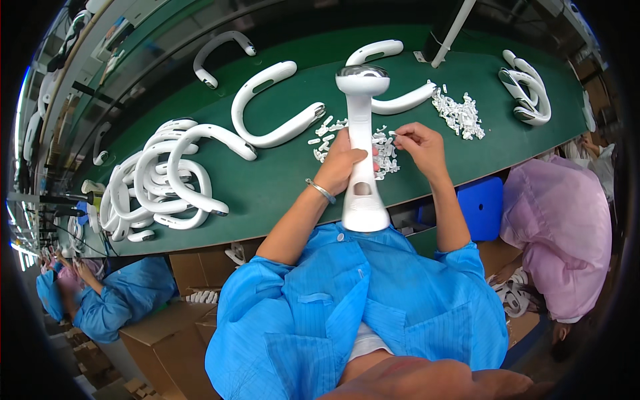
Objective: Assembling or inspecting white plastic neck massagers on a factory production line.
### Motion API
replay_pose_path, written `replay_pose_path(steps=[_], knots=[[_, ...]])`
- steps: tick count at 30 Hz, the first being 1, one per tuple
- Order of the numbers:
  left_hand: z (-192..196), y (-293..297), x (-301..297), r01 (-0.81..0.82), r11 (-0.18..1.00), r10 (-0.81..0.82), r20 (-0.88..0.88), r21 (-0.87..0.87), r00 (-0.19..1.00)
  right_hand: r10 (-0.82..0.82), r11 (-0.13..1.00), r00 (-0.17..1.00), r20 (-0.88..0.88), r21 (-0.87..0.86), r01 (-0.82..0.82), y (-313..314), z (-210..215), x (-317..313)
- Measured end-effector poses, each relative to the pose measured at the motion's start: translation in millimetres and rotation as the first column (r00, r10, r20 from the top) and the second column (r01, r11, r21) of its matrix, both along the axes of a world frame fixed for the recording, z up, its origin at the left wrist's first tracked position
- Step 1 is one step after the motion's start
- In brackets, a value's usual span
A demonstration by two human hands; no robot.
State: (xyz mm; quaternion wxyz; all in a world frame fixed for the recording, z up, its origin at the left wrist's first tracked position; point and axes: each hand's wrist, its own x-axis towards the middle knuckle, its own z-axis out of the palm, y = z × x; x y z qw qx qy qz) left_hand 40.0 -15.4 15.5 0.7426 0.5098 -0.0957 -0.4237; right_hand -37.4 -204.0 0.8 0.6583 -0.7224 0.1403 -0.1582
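Observation:
My left hand [342,160] is wrapped round the narrow middle of a white neck fan [361,120], a curved plastic band seen end-on. One end, with a shiny silver cap, points away from me; the other, with an oval opening, comes close to my chest. To the right of it, my right hand [423,148] pinches a small white plastic piece [393,133] between thumb and forefinger, a little apart from the fan. Beneath both hands, a loose pile of small white plastic pieces [385,163] lies on the green table, partly hidden by the fan and my left hand.
A heap of white neck fans [167,177] covers the table's left side. Single fans [267,137] lie farther back, and several stack at the far right [533,93]. Another pile of small pieces [460,115] sits right of my hand. A dark post [450,33] rises behind. People work on both sides.

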Motion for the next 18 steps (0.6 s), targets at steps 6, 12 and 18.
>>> replay_pose_path(steps=[6, 12, 18], knots=[[-2, -18, -13, -0.081, 0.958, 0.047, -0.127, -0.275, 0.991, 0.104, 0.976, 0.973, 0.208, 0.165, -0.139, 28, 27, -9], [-18, -18, -17, -0.030, 0.902, -0.051, -0.177, -0.431, 0.983, 0.099, 0.978, 0.994, 0.046, 0.181, -0.106, 42, 36, -14], [-16, -7, -14, 0.132, 0.986, -0.104, 0.253, -0.099, 0.962, 0.191, 0.936, 0.978, 0.080, -0.315, -0.157, 42, 45, -15]])
